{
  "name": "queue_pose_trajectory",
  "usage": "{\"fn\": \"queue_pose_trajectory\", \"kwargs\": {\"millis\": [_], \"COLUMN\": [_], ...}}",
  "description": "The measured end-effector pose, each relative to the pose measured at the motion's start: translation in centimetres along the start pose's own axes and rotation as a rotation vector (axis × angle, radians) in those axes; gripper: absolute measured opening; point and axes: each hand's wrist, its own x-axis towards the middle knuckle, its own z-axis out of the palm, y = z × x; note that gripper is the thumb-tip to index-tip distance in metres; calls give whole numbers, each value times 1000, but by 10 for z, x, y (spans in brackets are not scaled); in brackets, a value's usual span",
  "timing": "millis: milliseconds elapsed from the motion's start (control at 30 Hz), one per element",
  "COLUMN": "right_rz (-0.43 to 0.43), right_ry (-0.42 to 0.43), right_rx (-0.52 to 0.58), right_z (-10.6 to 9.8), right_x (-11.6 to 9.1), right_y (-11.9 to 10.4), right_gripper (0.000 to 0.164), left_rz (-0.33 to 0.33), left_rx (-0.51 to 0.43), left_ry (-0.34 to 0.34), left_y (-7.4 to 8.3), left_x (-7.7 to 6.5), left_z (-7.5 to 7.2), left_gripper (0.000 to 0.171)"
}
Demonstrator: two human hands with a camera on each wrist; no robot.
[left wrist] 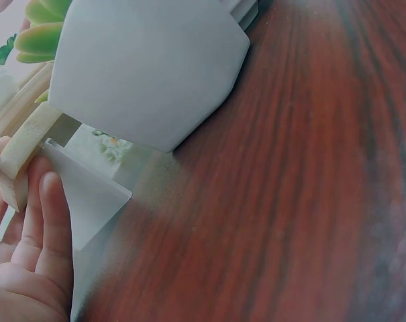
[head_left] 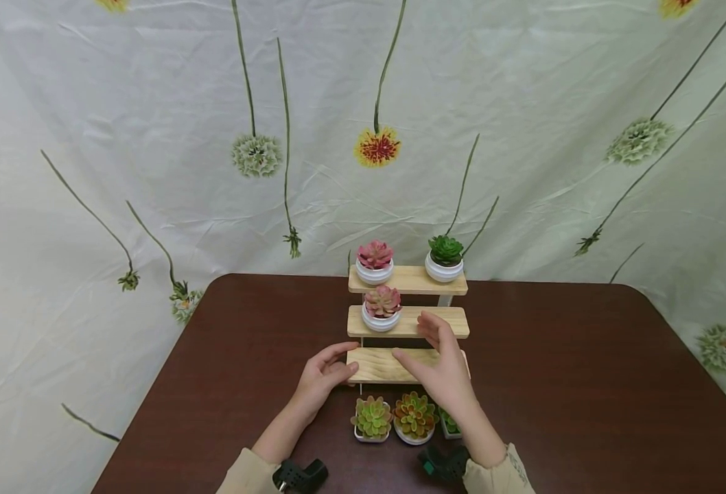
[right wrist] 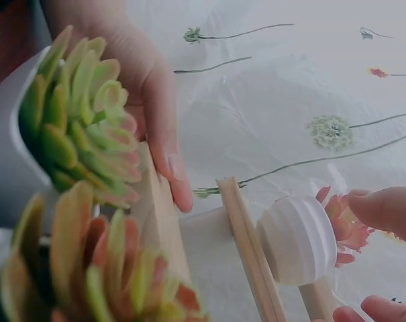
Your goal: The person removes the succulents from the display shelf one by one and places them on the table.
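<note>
A three-tier wooden plant stand stands at the middle of the table. My left hand grips the left end of its lowest shelf; the left wrist view shows the thumb and fingers around the board edge. Over the right part of that shelf, my right hand hovers with fingers spread and nothing held. A potted pink succulent sits on the middle shelf, left side. On the top shelf are another pink succulent at left and a green succulent at right, both in white ridged pots.
In front of the stand stand a light green succulent, a reddish-green succulent and a green succulent partly hidden by my right wrist. The dark wooden table meets a flower-printed cloth behind.
</note>
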Motion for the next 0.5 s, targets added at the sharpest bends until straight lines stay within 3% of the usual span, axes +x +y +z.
{"fn": "queue_pose_trajectory", "kwargs": {"millis": [300, 500], "right_rz": [-6, -18], "right_ry": [-8, 3], "right_rx": [41, 42], "right_z": [6, 10], "right_x": [5, 9], "right_y": [-4, -3], "right_gripper": [72, 71], "left_rz": [-20, -22], "left_rx": [-5, 18], "left_ry": [-10, -15], "left_y": [0, 16], "left_x": [1, -4], "left_z": [-1, 4], "left_gripper": [40, 39]}}
